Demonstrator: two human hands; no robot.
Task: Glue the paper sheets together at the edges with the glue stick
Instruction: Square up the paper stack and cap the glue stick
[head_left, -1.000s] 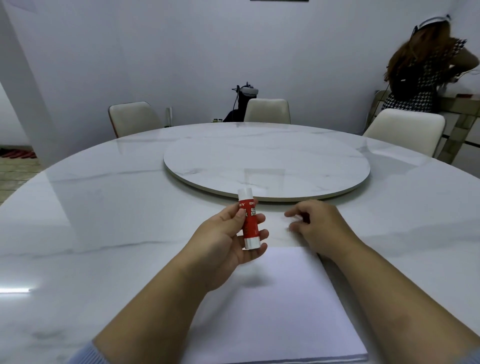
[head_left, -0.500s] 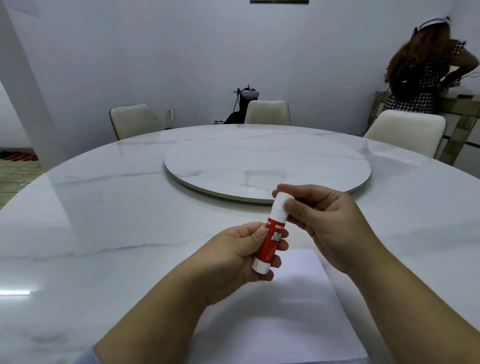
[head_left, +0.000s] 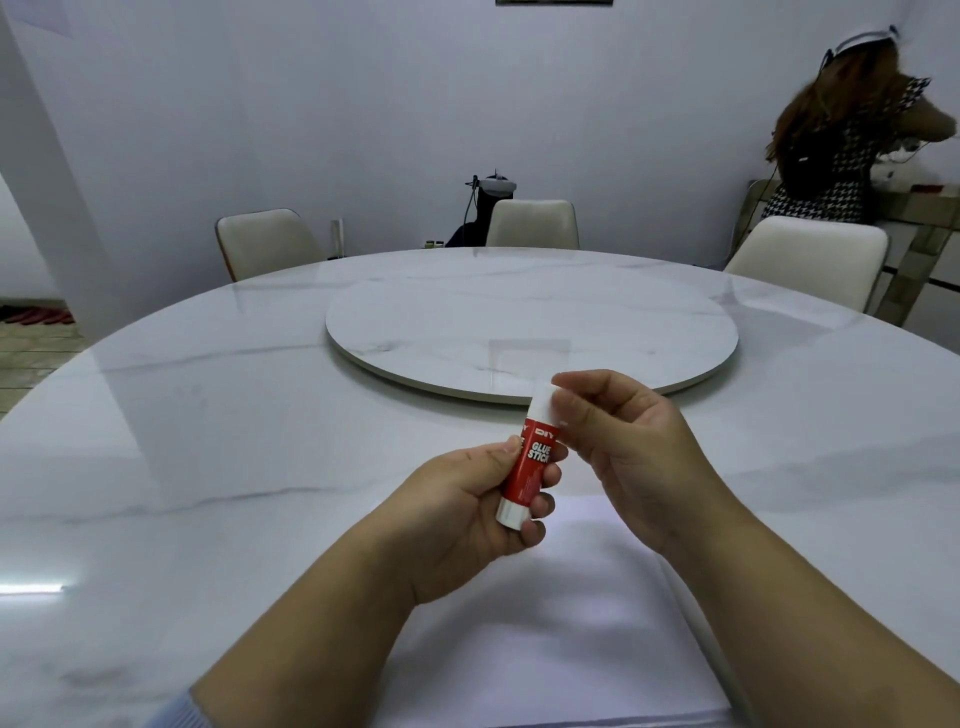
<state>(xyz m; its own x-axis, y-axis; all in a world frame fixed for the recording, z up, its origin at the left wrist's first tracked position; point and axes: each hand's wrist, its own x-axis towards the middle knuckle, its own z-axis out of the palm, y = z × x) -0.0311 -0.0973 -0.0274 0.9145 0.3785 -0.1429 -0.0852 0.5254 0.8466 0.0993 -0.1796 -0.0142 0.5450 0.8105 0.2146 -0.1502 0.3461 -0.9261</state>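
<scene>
barely begun: left hand (head_left: 467, 512) fingers grip the glue stick (head_left: 530, 462), right hand (head_left: 623, 447) fingers pinch its white cap (head_left: 543, 402); paper sheets (head_left: 561, 623) unglued.

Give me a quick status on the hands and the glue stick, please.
Left hand grips glue stick body, tilted. Right hand pinches its white cap, cap on. Paper sheets flat on table below, nothing obstructing.

1. Looks like a dining room, in a home or a restaurant's private room.
2. Large round marble surface (head_left: 218, 415), with a raised turntable (head_left: 530, 327) at its centre.
3. Cream padded chairs (head_left: 534, 224) ringing its far rim.
4. Plain white walls (head_left: 363, 104) behind those chairs; tiled floor (head_left: 31, 353) past its left edge.
</scene>
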